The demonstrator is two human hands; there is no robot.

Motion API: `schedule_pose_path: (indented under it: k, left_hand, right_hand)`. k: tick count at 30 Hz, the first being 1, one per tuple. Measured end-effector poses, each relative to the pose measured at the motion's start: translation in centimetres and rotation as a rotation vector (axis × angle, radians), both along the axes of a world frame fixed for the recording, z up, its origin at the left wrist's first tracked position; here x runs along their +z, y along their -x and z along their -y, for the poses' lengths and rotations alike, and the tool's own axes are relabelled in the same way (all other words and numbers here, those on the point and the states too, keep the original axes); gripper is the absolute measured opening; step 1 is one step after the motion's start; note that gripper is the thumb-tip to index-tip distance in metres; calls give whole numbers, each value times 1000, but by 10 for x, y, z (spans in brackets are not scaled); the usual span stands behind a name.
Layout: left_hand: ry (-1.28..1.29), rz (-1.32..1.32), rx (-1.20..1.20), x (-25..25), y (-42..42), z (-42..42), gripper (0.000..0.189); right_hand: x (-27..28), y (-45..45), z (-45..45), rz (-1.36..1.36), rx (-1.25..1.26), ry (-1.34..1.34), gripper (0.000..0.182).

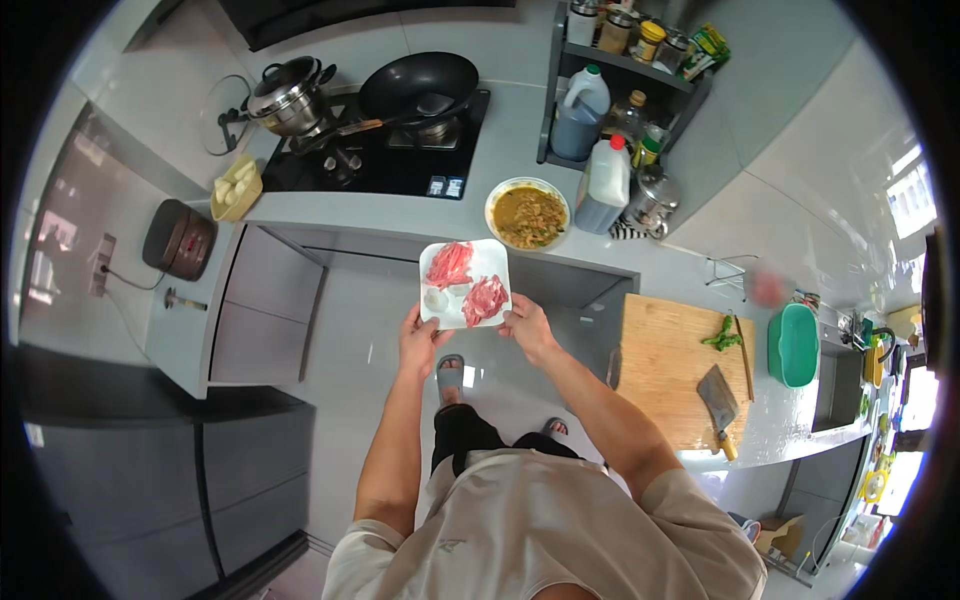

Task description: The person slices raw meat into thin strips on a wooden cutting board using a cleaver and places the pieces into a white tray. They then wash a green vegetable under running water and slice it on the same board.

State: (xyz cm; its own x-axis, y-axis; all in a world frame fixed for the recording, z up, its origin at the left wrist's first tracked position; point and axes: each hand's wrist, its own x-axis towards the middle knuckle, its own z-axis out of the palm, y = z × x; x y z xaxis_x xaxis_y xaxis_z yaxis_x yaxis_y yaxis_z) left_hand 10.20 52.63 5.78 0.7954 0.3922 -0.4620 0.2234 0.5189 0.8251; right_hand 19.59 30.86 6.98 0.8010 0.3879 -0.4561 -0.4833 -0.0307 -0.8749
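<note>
Both hands hold a white square plate [448, 317] in front of my body. My left hand [421, 339] grips its lower left corner, and my right hand [529, 327] grips its lower right side. On the plate lie a pile of sliced raw meat [448, 264] at the upper left and another pile of raw meat [485, 300] at the lower right. Small pale pieces sit beside them, too unclear to name. Just beyond the plate, on the counter's edge, stands a bowl of brownish stew [529, 217].
A black wok [416, 82] and a steel pot [289, 105] stand on the gas hob [367, 169]. Plastic jugs [602, 184] stand near a spice rack [626, 66]. At right, a wooden cutting board [652, 360] carries a cleaver [718, 397] and green peppers [721, 335], left of a green basin [793, 345].
</note>
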Motion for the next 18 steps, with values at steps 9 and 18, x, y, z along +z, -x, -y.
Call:
schedule_pose_path:
  k: [9, 18]
  left_hand:
    - [9, -38, -156, -24, -126, -132, 47]
    - [8, -89, -315, -25, -230, -177, 45]
  right_hand:
    - [-35, -77, -130, -38, -278, 18, 42]
    - [-43, -149, -180, -93, -488, 21, 44]
